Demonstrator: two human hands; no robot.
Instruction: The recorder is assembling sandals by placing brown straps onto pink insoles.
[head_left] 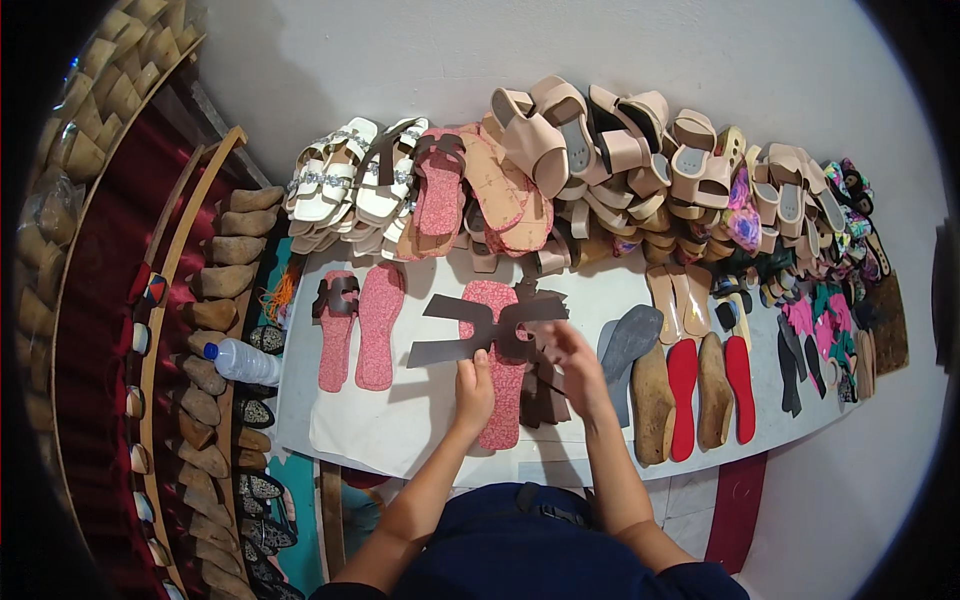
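A dark brown, H-shaped sandal upper (455,335) with splayed strap ends is pinched between the thumb and fingers of my left hand (475,396). My right hand (577,368) is at the upper's right side, its fingers spread and slightly blurred; whether they touch it I cannot tell. Beneath the upper, partly hidden, lies a pink patterned sole (500,415) on the table. More dark brown cut pieces (545,395) lie under and beside my right hand. To the left are a pink sole (379,330) and a pink sandal (337,335) with a brown upper fitted on it.
Finished sandals (545,140) are heaped along the table's back, with white ones (335,175) at left. Wooden shoe lasts (653,405), red insoles (682,400) and a grey sole (630,345) lie right. A water bottle (245,362) is beside the left racks of lasts.
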